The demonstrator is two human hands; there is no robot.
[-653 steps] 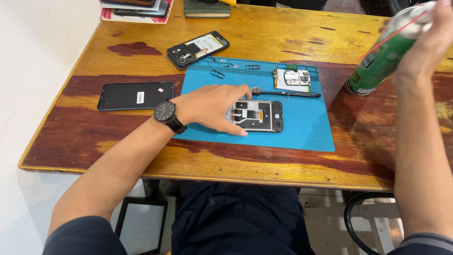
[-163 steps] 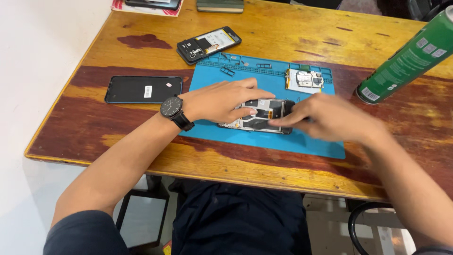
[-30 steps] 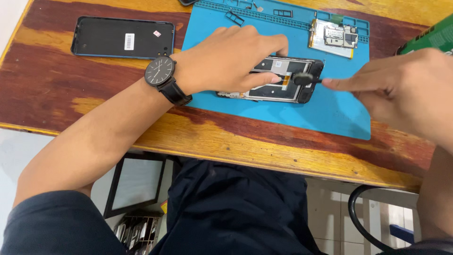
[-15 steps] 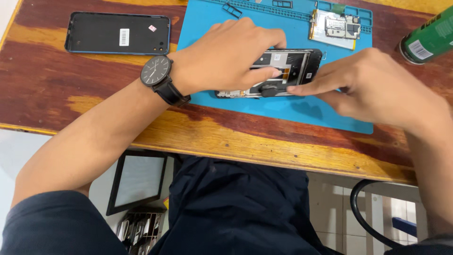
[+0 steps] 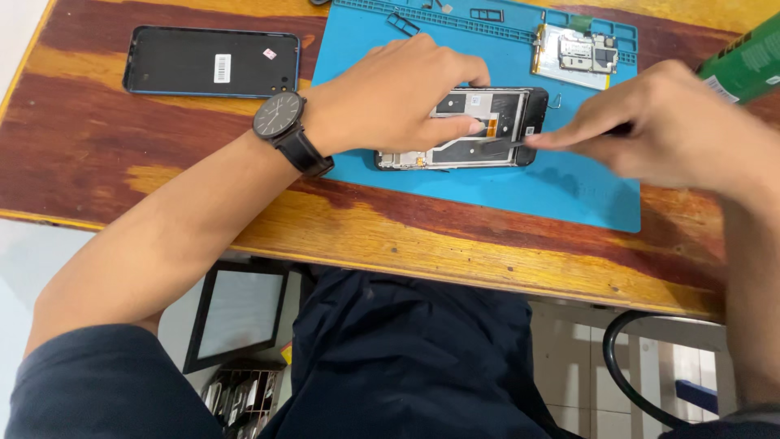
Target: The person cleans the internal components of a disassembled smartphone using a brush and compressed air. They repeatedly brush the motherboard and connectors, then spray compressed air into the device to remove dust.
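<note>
Blue mat (image 5: 569, 191) under opened phone (image 5: 487, 130)

Phone repair workbench: blue repair mat (image 5: 569, 183), opened phone (image 5: 487, 130) (parts nearby).
</note>
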